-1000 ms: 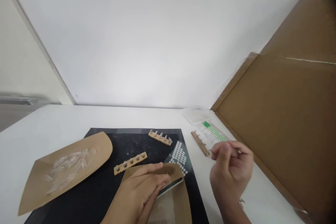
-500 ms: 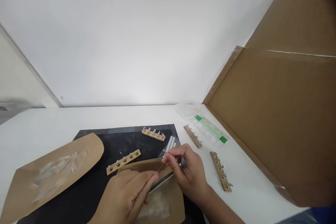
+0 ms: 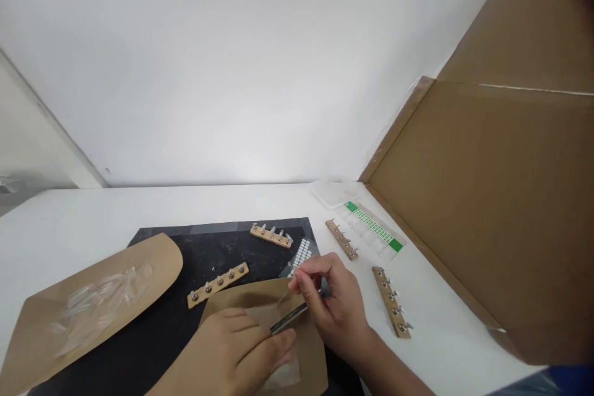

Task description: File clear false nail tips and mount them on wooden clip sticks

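Observation:
My right hand [image 3: 331, 297] is closed, its thumb and forefinger pinched on a thin strand too fine to identify. A dark slim tool [image 3: 288, 320] also runs from this hand down to the left, toward my left hand [image 3: 232, 346]. My left hand has its fingers curled over the front brown paper tray [image 3: 312, 352]; whether it grips anything is hidden. Under it a translucent sheet or bag [image 3: 262, 315] lies in that tray. A small wooden strip with metal studs [image 3: 219, 284] rests just behind the tray, and a sheet of white oval stickers [image 3: 302, 252] lies beyond my right hand.
A brown tray [image 3: 41, 322] with clear plastic pieces [image 3: 99, 303] stands at the left on the black mat [image 3: 139, 346]. More studded strips [image 3: 271, 236] lie behind and right [image 3: 391, 303]. A clear case with a green label [image 3: 374, 226] lies near a large cardboard box [image 3: 501, 198].
My left hand has shifted down, away from my right fingertips, uncovering more of the translucent sheet. My right hand has barely moved and still pinches.

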Tool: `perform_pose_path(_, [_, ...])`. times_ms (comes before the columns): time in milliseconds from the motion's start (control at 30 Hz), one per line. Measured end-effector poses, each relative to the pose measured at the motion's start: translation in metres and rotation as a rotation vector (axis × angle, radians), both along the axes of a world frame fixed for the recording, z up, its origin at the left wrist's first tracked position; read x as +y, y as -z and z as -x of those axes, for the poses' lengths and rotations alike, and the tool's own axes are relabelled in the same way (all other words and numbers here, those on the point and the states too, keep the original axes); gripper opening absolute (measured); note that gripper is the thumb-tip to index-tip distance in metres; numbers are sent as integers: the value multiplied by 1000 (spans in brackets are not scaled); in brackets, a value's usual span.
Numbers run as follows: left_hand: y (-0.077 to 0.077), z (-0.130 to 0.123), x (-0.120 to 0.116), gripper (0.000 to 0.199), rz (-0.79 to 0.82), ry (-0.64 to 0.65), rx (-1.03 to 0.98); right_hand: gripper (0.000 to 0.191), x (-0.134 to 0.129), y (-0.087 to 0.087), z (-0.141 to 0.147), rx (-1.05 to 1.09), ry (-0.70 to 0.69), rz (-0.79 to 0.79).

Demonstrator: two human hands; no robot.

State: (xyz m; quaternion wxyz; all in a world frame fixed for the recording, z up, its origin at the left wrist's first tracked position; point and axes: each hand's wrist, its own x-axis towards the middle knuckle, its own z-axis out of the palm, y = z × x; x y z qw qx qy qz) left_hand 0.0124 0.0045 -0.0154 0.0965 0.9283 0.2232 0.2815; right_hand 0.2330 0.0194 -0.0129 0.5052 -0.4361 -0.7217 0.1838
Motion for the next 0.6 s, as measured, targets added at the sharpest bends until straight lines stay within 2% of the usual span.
perform_pose_path(100, [6,-1,-3,34,67,-77,-68,9,1,0,0,-22,-23,1])
perform_pose_path(200, [5,-3,-6,26,29,-172,-74,8,1,1,0,-53,-31,9])
perform_pose_path(267, [4,-4,-7,21,-34,-119,-52,7,1,2,-1,-72,-29,22])
perform_pose_path(333, [4,-3,-6,32,-95,-42,-93,6,1,3,-1,-83,-31,35])
perform_pose_path(433, [7,-2,-6,46,-113,-5,-158,6,1,3,0,-90,-33,35])
perform_pose_path(600, [8,-2,-6,30,-68,-61,-125,7,1,1,1,-83,-53,27])
